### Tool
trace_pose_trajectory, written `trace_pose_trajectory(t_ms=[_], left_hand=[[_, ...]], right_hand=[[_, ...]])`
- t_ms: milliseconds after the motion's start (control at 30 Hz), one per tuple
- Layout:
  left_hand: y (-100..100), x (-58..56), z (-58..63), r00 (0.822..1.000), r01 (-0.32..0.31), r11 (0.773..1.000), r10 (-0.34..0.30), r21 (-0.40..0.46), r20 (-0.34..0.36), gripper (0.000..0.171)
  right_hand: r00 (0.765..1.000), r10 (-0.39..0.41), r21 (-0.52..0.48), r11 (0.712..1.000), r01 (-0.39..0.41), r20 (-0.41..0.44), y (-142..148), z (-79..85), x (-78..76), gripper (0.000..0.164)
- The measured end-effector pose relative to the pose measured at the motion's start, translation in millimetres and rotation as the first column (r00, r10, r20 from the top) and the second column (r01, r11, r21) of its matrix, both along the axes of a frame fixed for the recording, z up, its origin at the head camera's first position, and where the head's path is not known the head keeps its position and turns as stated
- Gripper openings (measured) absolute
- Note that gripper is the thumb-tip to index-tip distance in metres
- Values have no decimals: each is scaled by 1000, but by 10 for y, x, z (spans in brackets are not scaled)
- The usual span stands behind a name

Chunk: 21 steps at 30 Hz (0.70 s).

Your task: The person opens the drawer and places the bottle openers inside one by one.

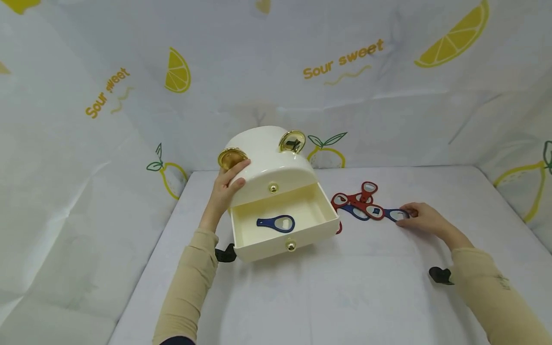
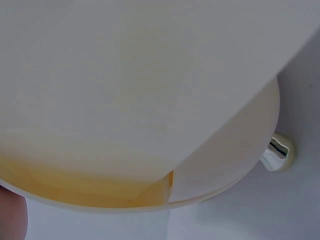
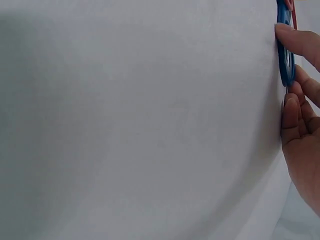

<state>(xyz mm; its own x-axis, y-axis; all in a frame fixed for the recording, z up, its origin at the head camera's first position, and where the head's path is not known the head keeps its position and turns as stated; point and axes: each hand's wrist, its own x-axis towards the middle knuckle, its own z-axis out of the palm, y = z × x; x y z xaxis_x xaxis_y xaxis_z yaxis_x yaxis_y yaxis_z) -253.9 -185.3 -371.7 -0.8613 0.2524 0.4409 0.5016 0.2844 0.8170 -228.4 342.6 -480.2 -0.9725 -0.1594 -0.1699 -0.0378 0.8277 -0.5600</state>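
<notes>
A cream drawer box (image 1: 267, 158) with two gold ears has its lower drawer (image 1: 258, 254) pulled out. Inside the drawer lies a blue bottle opener (image 1: 276, 223). My left hand (image 1: 224, 189) holds the box by its left side, thumb on the front and fingers beside the gold ear (image 1: 233, 157). In the left wrist view, the cream plastic (image 2: 150, 75) fills most of the picture. Out to the right, my right hand (image 1: 422, 219) pinches the round end of another blue bottle opener (image 1: 391, 214) at the edge of a pile. Its thumb and fingertips show on that opener (image 3: 285, 65) in the right wrist view.
Red bottle openers (image 1: 374, 211) overlap in the pile, with another blue one (image 1: 354, 211) among them. Part of a red one (image 1: 339, 227) shows beside the drawer. The white cloth table (image 1: 345, 297) meets a lemon-print curtain (image 1: 258, 57) behind the box.
</notes>
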Motion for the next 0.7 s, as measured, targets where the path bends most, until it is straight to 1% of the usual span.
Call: trace_pose_trajectory(t_ms=[133,200,367,533,700], left_hand=[[-4,4,-7,1000,7,1000,-7,11,2,82],[-3,3,-11,1000,0,1000,0,6,2,82],[4,-8,-20,1000,-24,999,24,-25,-6,86],[9,-8,-10,1000,-31,999,30,-28,-6,87],[10,-11,7,999,-25,999,24,-22,-20,84]], right_hand=[[998,20,51,999,-17,-54,5,12,37,61],[998,17,69,998,-12,-68,-2,27,59,62],[998,-24,84,996,28,-53,-12,68,123,72],[994,-70,82,994,77,-87,41,118,187,69],[991,-99,79,991,106,-92,109,187,243,71]])
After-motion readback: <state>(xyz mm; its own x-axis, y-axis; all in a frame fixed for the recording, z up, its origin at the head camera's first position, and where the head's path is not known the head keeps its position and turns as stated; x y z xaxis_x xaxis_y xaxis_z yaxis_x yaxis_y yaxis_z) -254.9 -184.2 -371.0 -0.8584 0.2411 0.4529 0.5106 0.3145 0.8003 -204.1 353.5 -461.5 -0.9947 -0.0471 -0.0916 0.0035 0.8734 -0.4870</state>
